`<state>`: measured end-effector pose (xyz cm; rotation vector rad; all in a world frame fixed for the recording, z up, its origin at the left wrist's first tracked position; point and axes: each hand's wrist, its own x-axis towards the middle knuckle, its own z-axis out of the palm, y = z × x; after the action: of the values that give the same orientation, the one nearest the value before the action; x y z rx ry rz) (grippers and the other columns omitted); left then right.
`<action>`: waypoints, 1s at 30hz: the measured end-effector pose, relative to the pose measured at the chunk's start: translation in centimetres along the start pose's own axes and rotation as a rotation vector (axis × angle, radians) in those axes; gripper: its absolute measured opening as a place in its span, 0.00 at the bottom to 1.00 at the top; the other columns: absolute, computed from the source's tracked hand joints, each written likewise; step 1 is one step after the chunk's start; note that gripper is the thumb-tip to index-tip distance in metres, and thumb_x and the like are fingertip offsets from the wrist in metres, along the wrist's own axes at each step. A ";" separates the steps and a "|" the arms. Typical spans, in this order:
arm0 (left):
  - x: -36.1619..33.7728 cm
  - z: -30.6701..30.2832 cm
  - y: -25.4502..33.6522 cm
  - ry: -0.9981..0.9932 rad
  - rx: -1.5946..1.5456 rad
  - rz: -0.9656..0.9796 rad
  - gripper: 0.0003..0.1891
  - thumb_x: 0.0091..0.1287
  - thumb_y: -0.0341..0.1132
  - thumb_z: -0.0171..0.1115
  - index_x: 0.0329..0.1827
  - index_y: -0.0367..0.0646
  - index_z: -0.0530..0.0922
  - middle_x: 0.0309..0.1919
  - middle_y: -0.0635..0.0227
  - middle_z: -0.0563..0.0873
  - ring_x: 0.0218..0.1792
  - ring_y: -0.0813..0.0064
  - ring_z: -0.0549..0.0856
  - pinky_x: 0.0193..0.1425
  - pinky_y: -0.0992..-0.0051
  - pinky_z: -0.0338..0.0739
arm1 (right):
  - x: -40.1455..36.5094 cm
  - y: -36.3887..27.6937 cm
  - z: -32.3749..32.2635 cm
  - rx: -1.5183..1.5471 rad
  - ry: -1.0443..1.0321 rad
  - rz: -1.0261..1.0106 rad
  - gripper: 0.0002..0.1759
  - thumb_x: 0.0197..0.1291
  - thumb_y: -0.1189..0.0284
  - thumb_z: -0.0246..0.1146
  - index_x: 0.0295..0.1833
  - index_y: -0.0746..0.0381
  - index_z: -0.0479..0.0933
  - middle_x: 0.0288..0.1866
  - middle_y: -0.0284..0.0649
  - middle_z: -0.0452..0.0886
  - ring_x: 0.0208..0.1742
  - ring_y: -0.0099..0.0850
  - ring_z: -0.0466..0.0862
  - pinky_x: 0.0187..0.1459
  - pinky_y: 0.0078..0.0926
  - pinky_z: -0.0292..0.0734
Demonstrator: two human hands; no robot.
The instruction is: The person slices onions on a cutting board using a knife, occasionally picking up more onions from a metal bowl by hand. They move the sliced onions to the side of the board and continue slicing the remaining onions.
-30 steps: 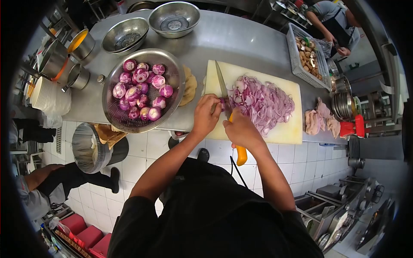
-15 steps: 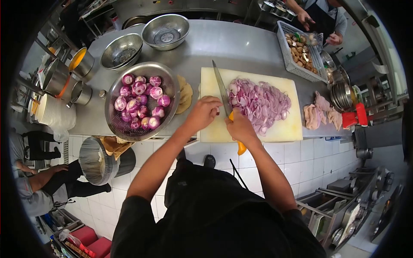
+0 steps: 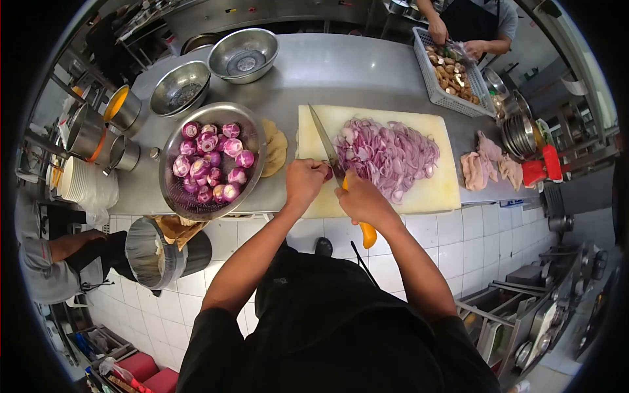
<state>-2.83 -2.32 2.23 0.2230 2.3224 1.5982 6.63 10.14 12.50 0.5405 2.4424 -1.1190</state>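
Note:
My right hand (image 3: 362, 200) is closed round the yellow handle of a long knife (image 3: 321, 133), its blade pointing away over the cutting board (image 3: 308, 204). Closed beside the blade, my left hand (image 3: 305, 183) pinches a piece of red onion (image 3: 328, 171), mostly covered by the fingers, at the board's left part. A wide heap of sliced red onion (image 3: 393, 157) covers the middle of the board, just right of the blade. To the left, a perforated metal bowl (image 3: 171, 204) holds several peeled whole red onions (image 3: 211, 159).
Two metal bowls (image 3: 244, 56) stand at the back left. A grey basket of mushrooms (image 3: 453, 72) is at the back right, with another person's hands (image 3: 477, 47) over it. Raw meat pieces (image 3: 483, 164) lie right of the board. A lined bin (image 3: 154, 252) stands below left.
My left hand has come down and closed on the onion piece beside the blade. The knife has tilted slightly. The other person's hands have moved to the mushroom basket. The view has shifted a little.

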 end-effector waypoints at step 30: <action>-1.0 0.7 -1.3 0.054 -0.255 0.058 0.07 0.68 0.26 0.69 0.40 0.28 0.90 0.29 0.65 0.91 0.30 0.81 0.87 0.37 0.79 0.83 | 2.6 1.6 2.3 -0.003 0.054 -0.063 0.19 0.72 0.70 0.56 0.57 0.75 0.66 0.30 0.59 0.85 0.23 0.47 0.87 0.30 0.44 0.84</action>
<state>-1.64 -2.48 1.00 0.1916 2.1394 1.9305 5.61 9.80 8.84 0.5020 2.5233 -1.1398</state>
